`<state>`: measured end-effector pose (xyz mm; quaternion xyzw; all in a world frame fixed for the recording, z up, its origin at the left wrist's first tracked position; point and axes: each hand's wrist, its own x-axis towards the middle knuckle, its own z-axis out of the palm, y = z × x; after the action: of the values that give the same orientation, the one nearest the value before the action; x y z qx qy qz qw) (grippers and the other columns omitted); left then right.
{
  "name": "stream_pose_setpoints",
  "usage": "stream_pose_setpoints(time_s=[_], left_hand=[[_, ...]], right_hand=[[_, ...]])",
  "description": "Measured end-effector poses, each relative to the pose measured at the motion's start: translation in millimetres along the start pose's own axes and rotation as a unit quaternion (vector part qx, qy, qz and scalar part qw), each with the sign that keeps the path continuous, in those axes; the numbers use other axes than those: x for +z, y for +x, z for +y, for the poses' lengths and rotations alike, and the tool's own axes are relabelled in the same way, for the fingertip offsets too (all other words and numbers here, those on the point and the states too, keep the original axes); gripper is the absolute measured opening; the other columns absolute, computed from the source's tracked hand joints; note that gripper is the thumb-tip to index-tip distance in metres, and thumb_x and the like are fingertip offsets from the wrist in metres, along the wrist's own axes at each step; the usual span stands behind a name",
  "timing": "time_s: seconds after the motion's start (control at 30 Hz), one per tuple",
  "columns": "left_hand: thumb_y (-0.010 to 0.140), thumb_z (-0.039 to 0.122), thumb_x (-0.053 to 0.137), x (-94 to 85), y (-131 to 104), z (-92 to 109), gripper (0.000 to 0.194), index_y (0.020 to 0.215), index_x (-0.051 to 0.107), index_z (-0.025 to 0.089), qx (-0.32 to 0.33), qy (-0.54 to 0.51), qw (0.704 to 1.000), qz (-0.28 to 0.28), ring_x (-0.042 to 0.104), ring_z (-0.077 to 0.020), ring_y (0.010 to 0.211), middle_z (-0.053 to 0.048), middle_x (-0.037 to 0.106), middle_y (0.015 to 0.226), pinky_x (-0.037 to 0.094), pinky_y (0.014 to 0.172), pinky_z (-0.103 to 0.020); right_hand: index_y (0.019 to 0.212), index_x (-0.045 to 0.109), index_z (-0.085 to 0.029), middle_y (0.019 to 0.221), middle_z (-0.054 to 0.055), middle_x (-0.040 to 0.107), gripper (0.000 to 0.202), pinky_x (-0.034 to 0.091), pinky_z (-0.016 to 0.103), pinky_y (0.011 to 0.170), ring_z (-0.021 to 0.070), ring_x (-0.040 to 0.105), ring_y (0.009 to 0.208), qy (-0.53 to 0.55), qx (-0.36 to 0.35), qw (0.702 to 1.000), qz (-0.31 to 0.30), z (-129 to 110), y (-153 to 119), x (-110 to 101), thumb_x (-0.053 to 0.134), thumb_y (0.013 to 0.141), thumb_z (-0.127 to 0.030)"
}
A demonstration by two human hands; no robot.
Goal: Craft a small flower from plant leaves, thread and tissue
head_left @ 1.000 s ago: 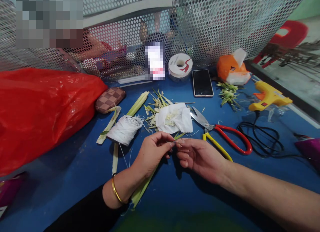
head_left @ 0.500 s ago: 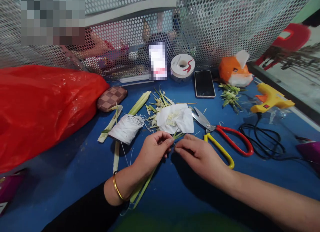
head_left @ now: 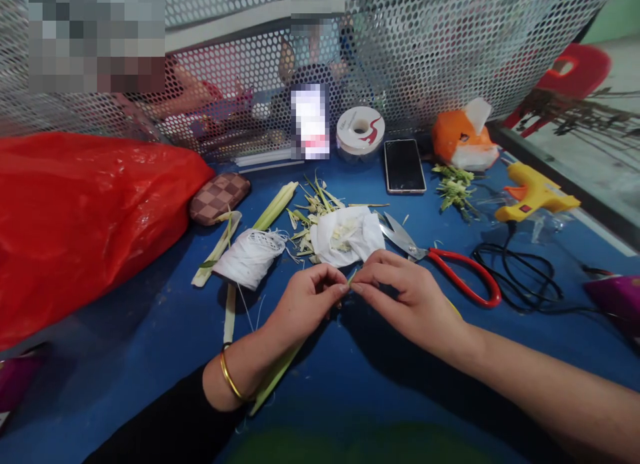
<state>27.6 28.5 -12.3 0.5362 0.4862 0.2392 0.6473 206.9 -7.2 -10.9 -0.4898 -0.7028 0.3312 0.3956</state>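
Note:
In the head view, my left hand (head_left: 311, 299) pinches a thin green leaf strip (head_left: 351, 277), thumb against fingers. My right hand (head_left: 400, 287) closes its fingertips on the same strip, right against the left thumb. A longer pale green stalk (head_left: 277, 379) runs down under my left forearm. Just beyond the hands lies a crumpled white tissue (head_left: 370, 232) with pale scraps on it. The scissors (head_left: 400, 241) lie open by my right hand, which hides most of their yellow handle. A spool of white string (head_left: 250, 256) lies left of my hands.
A red plastic bag (head_left: 90, 231) and a checkered pouch (head_left: 220, 199) lie on the left. At the back stand a ribbon roll (head_left: 361, 132), a phone (head_left: 405, 166) and an orange tissue pack (head_left: 463, 139). A yellow glue gun (head_left: 535, 191) trails its black cable on the right.
My right hand has moved in against the left fingertips and now covers most of the yellow scissor handle. Less of the green strip shows between the hands. The view has shifted slightly.

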Motion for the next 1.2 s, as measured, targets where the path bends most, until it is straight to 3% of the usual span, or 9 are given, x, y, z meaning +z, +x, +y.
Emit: stream_pose_setpoints(time_s=[0.2, 0.4, 0.53, 0.7, 0.8, 0.87, 0.97, 1.07, 1.2], left_hand=[[0.074, 0.03, 0.073, 1.3, 0.5, -2.5, 0.02, 0.078, 0.061, 0.015, -0.017, -0.037, 0.999, 0.02, 0.05, -0.0089, 0.05, 0.003, 0.056, 0.059, 0.04, 0.045, -0.019], [0.076, 0.033, 0.07, 2.9, 0.2, -5.5, 0.022, 0.079, 0.058, 0.016, -0.002, -0.027, 0.999, 0.021, 0.053, -0.01, 0.052, 0.004, 0.056, 0.057, 0.041, 0.046, -0.019], [0.077, 0.033, 0.069, 3.2, 0.3, -6.7, 0.021, 0.079, 0.057, 0.016, 0.022, -0.011, 0.999, 0.035, 0.052, -0.0093, 0.051, 0.004, 0.055, 0.058, 0.041, 0.045, -0.019], [0.079, 0.03, 0.068, 3.9, 0.3, -7.1, 0.017, 0.08, 0.058, 0.016, 0.039, -0.01, 0.997, 0.064, 0.05, -0.0086, 0.049, 0.005, 0.055, 0.058, 0.041, 0.044, -0.019], [0.078, 0.029, 0.069, 3.8, -0.6, -5.0, 0.017, 0.08, 0.058, 0.016, 0.044, -0.027, 0.994, 0.094, 0.05, -0.0083, 0.049, 0.004, 0.057, 0.058, 0.042, 0.044, -0.018], [0.078, 0.029, 0.07, 3.6, -1.7, -2.5, 0.017, 0.079, 0.058, 0.016, 0.05, -0.039, 0.992, 0.107, 0.051, -0.008, 0.049, 0.004, 0.057, 0.058, 0.042, 0.044, -0.017], [0.078, 0.028, 0.07, 3.3, -3.7, 0.8, 0.017, 0.079, 0.058, 0.016, 0.063, -0.04, 0.991, 0.113, 0.051, -0.0072, 0.048, 0.005, 0.058, 0.059, 0.043, 0.044, -0.017], [0.079, 0.028, 0.07, 3.5, -5.1, 1.1, 0.016, 0.079, 0.06, 0.016, 0.074, -0.027, 0.99, 0.117, 0.052, -0.0078, 0.05, 0.004, 0.057, 0.06, 0.044, 0.045, -0.017], [0.079, 0.028, 0.069, 4.9, -6.5, -0.6, 0.013, 0.078, 0.061, 0.017, 0.094, -0.015, 0.988, 0.12, 0.055, -0.0105, 0.055, 0.003, 0.058, 0.063, 0.046, 0.047, -0.019]], right_hand=[[0.082, 0.069, -0.02, 0.08, 0.004, 0.06, 0.016, 0.047, 0.03, 0.068, 0.0159, 0.059, 0.074, -0.02, -0.029, 0.999, 0.008, 1.1, 0.6, -1.4, 0.057, 0.092, -0.021], [0.083, 0.067, -0.021, 0.096, 0.006, 0.068, 0.012, 0.047, 0.037, 0.086, 0.0208, 0.062, 0.096, -0.057, -0.074, 0.995, 0.038, 5.1, 1.7, -0.7, 0.058, 0.089, -0.014], [0.082, 0.066, -0.021, 0.097, 0.006, 0.07, 0.014, 0.048, 0.037, 0.088, 0.0205, 0.064, 0.099, -0.049, -0.064, 0.996, 0.03, 5.8, 1.9, 1.1, 0.057, 0.09, -0.013], [0.086, 0.068, -0.017, 0.109, 0.013, 0.066, 0.011, 0.045, 0.041, 0.091, 0.0255, 0.059, 0.109, -0.145, -0.129, 0.978, 0.081, 3.4, 0.4, -1.0, 0.058, 0.089, -0.013], [0.086, 0.069, -0.016, 0.097, 0.012, 0.066, 0.012, 0.044, 0.039, 0.08, 0.0244, 0.06, 0.094, -0.225, -0.186, 0.951, 0.1, -0.7, -1.9, -3.1, 0.058, 0.088, -0.014], [0.08, 0.068, -0.016, 0.082, 0.008, 0.064, 0.015, 0.041, 0.036, 0.072, 0.0202, 0.058, 0.077, -0.237, -0.203, 0.948, 0.07, -2.8, -3.6, -3.2, 0.056, 0.089, -0.017], [0.068, 0.063, -0.017, 0.066, 0.002, 0.057, 0.029, 0.039, 0.033, 0.066, 0.0149, 0.053, 0.062, -0.172, -0.128, 0.977, 0.003, -2.5, -4.8, -0.7, 0.053, 0.093, -0.027], [0.079, 0.063, -0.019, 0.077, 0.003, 0.061, 0.025, 0.043, 0.031, 0.068, 0.0165, 0.057, 0.071, -0.052, 0.03, 0.998, 0.017, 1.5, -2.8, 4.8, 0.055, 0.093, -0.037], [0.094, 0.065, -0.02, 0.09, 0.004, 0.067, 0.023, 0.048, 0.032, 0.078, 0.0189, 0.062, 0.085, 0.201, 0.164, 0.966, -0.007, 3.5, 2.2, 13.2, 0.065, 0.084, -0.04]])
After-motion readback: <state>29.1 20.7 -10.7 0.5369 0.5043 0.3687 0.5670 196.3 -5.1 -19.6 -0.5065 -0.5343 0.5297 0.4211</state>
